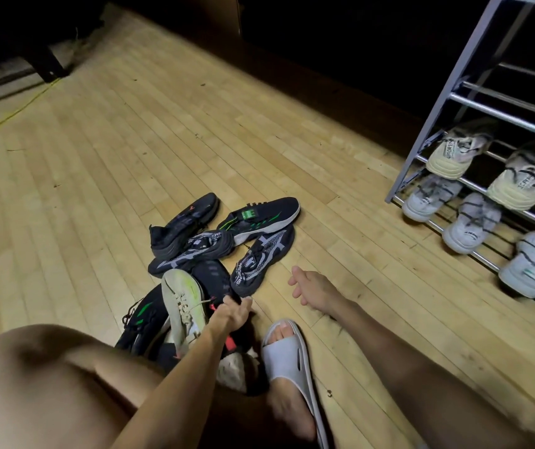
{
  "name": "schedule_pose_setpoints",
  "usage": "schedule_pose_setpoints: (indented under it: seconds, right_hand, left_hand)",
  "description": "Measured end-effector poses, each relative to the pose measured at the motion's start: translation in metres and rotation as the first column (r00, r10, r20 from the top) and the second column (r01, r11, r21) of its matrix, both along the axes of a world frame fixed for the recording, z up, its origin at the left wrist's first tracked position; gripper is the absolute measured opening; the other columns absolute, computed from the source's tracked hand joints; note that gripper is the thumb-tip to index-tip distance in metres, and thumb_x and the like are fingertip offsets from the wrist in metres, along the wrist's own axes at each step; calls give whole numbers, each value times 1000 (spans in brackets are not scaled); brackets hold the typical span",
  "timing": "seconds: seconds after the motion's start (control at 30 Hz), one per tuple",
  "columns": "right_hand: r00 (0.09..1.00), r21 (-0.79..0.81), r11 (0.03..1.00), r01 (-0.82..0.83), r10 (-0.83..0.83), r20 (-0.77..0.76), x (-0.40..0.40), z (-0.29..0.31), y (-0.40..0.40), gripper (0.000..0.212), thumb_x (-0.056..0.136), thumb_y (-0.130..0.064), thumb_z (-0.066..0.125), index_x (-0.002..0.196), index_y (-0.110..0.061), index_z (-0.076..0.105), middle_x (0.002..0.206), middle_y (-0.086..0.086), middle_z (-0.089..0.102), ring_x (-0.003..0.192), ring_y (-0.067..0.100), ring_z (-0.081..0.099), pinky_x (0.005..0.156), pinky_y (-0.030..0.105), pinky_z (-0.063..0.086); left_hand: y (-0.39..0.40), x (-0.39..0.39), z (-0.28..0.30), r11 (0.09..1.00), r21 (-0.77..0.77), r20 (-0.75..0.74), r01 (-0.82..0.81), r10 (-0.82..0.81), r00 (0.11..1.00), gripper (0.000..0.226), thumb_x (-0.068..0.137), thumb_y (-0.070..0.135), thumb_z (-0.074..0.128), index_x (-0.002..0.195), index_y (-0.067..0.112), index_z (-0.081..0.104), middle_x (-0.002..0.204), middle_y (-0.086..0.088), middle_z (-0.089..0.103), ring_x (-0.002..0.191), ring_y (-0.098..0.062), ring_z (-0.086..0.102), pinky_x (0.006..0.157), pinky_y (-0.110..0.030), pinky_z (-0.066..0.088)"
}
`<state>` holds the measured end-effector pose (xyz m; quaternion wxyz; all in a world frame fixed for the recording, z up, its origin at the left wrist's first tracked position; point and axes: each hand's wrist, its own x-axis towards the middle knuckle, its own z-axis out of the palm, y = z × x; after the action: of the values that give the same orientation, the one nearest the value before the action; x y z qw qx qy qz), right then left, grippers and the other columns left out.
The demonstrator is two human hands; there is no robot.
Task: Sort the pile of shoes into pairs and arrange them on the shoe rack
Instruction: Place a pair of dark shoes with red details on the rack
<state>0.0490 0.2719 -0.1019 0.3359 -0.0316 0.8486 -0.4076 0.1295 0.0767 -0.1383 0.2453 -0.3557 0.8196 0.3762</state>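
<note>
Head cam: left hand [231, 314] reaches fwd, fingers curled round a black shoe [214, 280] in the shoe pile [214, 251] on wood floor [97, 140]. Right hand [308, 286] hovers just right of pile, fingers loose, holding nothing. Shoe rack [473, 102] far right, light sneakers [454, 153] on lower tiers; bare floor between.

Dim room, one pool of light falling on the floor [194, 131] from the camera's side — beyond it the far wall drops to solid black. The floorboards bow hard toward the edges, wide-angle bending the rack [447, 102] posts too. Chrome bars catch bright streaks of glare. The dark shoes [227, 241] lose detail in their own shadow — the pale ones on the rack look soft. Bottom corners go murky and blurred.
</note>
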Motion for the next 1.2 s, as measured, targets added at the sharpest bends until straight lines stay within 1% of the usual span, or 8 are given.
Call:
schedule_pose_setpoints:
  seconds: [0.23, 0.43, 0.53, 0.7, 0.8, 0.9, 1.07, 1.2]
  right_hand:
    - [1000, 10, 1000, -7, 7, 8, 13, 9, -1, 49, 104, -48, 24, 102, -20, 64, 83, -1, 67, 72, 19, 59, 68, 29, 43]
    - [1000, 4, 1000, 18, -18, 17, 20, 14, 5, 51, 103, -48, 25, 107, -17, 65, 84, -1, 67, 72, 20, 59, 63, 27, 41]
    - [1000, 3, 1000, 6, -6, 9, 24, 17, 8, 53, 105, -45, 25, 113, -13, 66, 92, 1, 68, 79, 21, 58, 69, 28, 43]
    - [997, 22, 1000, -1, 3, -83, 25, 29, 12, 56, 106, -41, 23, 119, -2, 62, 119, 20, 65, 96, 30, 57, 95, 39, 45]
    - [995, -53, 994, 95, -96, -29, 21, 37, 14, 54, 103, -45, 25, 123, -10, 60, 118, 13, 62, 105, 27, 56, 94, 36, 43]
    - [977, -125, 969, 214, -211, 38, 14, 44, 22, 50, 101, -48, 31, 125, -16, 60, 120, 5, 58, 122, 28, 54, 102, 35, 40]
    - [982, -120, 975, 187, -183, 44, 17, 49, 55, 32, 94, -43, 47, 78, -20, 61, 84, -1, 63, 82, 17, 56, 70, 32, 39]
    - [967, -161, 953, 255, -256, 15, 23, 52, 74, 33, 93, -47, 50, 80, -18, 61, 79, -1, 61, 74, 15, 54, 67, 32, 38]
  left_hand:
    - [7, 9, 1, 975, -73, 73, 211, -205, 976, 50, 97, 44, 47, 133, 10, 44, 134, -18, 51, 123, -38, 50, 104, -46, 38]
    - [15, -2, 24, 998, -59, -269, -1, -15, 963, 30, 95, 50, 44, 84, 22, 47, 82, 5, 60, 97, -28, 59, 87, -38, 36]
    - [18, -6, 37, 990, 74, -440, -122, 142, 887, 31, 97, 50, 42, 88, 21, 51, 85, 5, 61, 92, -26, 57, 83, -37, 38]
    - [42, -15, 61, 979, 202, -588, -34, 149, 795, 33, 98, 53, 35, 92, 27, 54, 92, 10, 59, 89, -8, 52, 79, -24, 38]
    - [69, -23, 80, 968, 242, -676, 70, 116, 728, 53, 90, 63, 28, 100, 20, 57, 93, 15, 56, 85, 12, 49, 74, -3, 34]
    - [91, -31, 92, 953, 270, -711, 137, 101, 696, 60, 84, 69, 25, 101, 23, 59, 90, 18, 53, 84, 15, 48, 77, -5, 34]
    - [116, -42, 102, 931, 316, -698, 184, 97, 710, 48, 89, 62, 26, 94, 25, 55, 82, 10, 46, 86, -8, 48, 84, -24, 37]
    - [142, -48, 112, 915, 299, -723, 269, 33, 690, 42, 102, 51, 24, 106, 26, 57, 87, 16, 45, 85, 2, 46, 81, -19, 34]
